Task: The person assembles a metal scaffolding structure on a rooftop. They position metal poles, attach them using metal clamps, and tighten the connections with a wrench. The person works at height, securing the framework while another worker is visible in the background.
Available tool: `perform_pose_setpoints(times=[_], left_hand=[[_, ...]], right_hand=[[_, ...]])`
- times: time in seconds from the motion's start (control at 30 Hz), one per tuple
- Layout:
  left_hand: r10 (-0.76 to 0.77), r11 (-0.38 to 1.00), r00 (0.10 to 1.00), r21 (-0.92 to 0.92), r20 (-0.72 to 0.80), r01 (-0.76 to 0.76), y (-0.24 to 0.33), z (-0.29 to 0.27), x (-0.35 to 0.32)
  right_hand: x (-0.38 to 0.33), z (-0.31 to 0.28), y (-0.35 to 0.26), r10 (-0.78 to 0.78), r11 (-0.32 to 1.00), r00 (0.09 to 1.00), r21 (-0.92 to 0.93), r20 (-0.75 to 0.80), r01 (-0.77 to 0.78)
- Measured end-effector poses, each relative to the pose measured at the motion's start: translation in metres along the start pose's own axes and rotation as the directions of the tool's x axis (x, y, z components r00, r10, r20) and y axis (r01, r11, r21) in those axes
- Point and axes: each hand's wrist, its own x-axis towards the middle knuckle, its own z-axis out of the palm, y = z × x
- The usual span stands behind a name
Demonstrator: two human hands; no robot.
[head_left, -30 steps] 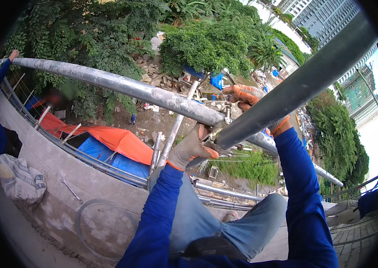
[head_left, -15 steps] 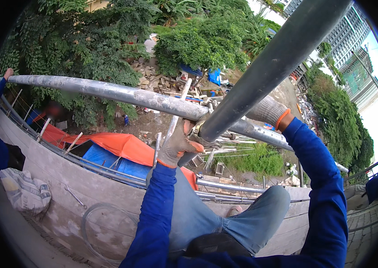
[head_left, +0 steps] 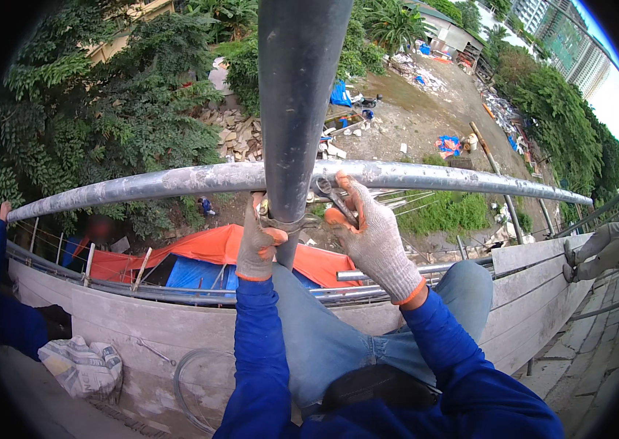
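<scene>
A thick grey upright pipe [head_left: 298, 95] crosses in front of a long horizontal pipe [head_left: 199, 178] smeared with cement. Just under the crossing, a metal clamp [head_left: 287, 223] goes around the upright pipe. My left hand [head_left: 254, 249], in a grey knit glove with orange fingertips, is closed on the clamp's left side, thumb toward the pipe. To the right of the pipe, my right hand [head_left: 371, 234], gloved alike, holds a dark wrench [head_left: 337, 196] between thumb and fingers. Its ring end points up-left, near the horizontal pipe; whether it touches anything I cannot tell.
At far left another person's hand [head_left: 5, 211] holds the horizontal pipe. Another person [head_left: 602, 249] stands far right. On the concrete-coloured boards lie a wrench [head_left: 155, 350], coiled wire [head_left: 196, 380] and a white sack [head_left: 82, 366]. Orange sheeting [head_left: 199, 249] and ground lie far below.
My right hand has come away from the horizontal pipe toward me, and the wrench now shows in it. My left hand stays at the clamp. The view has shifted; the upright pipe appears more vertical.
</scene>
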Motion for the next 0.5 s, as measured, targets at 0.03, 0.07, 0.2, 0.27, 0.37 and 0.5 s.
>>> perform_pose_setpoints(times=[0.03, 0.07, 0.2, 0.27, 0.37, 0.5], left_hand=[[0.02, 1.0, 1.0, -0.005, -0.015, -0.02, -0.003, -0.001, 0.001], [0.04, 0.999, 0.999, -0.009, -0.029, -0.04, -0.006, -0.004, 0.002], [-0.038, 0.997, 0.998, -0.072, 0.056, 0.042, -0.003, -0.021, 0.002], [-0.026, 0.998, 0.996, -0.048, 0.08, 0.03, 0.007, 0.006, 0.006], [0.04, 0.997, 0.988, -0.067, 0.151, -0.03, 0.011, 0.019, 0.005], [0.049, 0.998, 0.997, 0.024, 0.061, -0.051, 0.011, 0.012, -0.001]], right_hand=[[-0.004, 0.007, 0.004, -0.044, 0.996, 0.998, 0.082, -0.043, 0.047], [-0.008, 0.013, 0.004, -0.084, 0.982, 0.992, 0.16, -0.09, 0.098], [-0.029, 0.012, -0.021, 0.166, 0.976, 0.986, 0.138, 0.011, -0.166], [-0.039, 0.03, -0.024, 0.145, 0.964, 0.983, 0.241, -0.117, -0.113], [-0.047, 0.053, -0.009, 0.357, 0.762, 0.926, 0.612, -0.123, -0.212], [-0.033, 0.035, -0.012, 0.427, 0.542, 0.899, 0.767, 0.101, -0.344]])
